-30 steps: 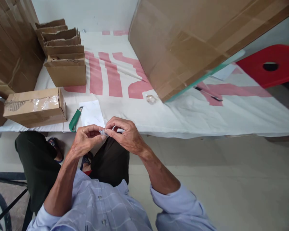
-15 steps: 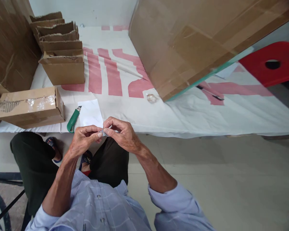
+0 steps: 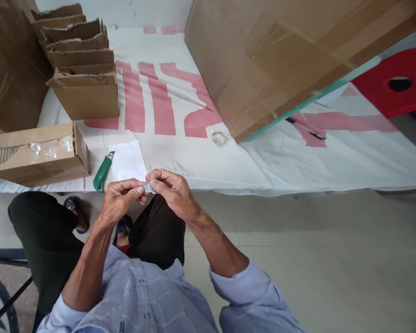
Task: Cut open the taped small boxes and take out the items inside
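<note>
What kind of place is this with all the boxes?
Perhaps a packing or workshop corner, though I can't be sure: open cardboard boxes, a taped box and a green cutter rest on a cloth-covered table.

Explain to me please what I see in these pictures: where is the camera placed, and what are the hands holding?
There is no machine here, only a person using two bare hands. Every picture comes from one camera worn on the head, looking forward and down, so the person's own shirt appears at the bottom.

The left hand and the right hand meet near the table's edge. Between their fingers is a small pale grey piece, too small to identify.

On the white cloth with red markings, a green cutter lies beside a white paper. Further left is a taped box, with open boxes behind it. A large box is on the right.
</note>
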The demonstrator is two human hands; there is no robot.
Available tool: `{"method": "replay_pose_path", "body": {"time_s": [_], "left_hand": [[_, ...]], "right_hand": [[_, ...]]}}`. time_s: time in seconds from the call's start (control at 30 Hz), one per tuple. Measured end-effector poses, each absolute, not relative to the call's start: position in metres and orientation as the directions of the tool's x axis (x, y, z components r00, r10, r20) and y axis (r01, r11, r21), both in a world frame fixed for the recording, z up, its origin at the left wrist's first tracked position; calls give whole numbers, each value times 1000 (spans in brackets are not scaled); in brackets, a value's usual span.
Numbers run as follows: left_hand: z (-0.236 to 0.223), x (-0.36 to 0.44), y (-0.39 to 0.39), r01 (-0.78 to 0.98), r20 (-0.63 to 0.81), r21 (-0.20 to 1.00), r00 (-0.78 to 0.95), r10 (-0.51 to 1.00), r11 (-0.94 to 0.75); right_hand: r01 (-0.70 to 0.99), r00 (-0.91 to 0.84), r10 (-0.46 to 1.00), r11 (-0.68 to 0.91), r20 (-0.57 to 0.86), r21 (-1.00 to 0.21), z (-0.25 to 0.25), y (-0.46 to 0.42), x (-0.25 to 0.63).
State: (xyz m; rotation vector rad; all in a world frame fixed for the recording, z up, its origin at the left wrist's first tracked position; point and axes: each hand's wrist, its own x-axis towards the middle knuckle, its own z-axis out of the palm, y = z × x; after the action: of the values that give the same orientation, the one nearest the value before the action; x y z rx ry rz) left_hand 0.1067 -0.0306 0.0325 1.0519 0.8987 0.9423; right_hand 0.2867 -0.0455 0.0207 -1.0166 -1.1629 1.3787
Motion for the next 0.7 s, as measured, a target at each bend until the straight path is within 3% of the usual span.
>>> {"method": "replay_pose_path", "body": {"time_s": [0.7], "left_hand": [[38, 112, -47, -266, -152, 942, 205, 967, 204]], "right_hand": [[-176, -5, 1000, 19, 21, -984, 18, -58, 270]]}}
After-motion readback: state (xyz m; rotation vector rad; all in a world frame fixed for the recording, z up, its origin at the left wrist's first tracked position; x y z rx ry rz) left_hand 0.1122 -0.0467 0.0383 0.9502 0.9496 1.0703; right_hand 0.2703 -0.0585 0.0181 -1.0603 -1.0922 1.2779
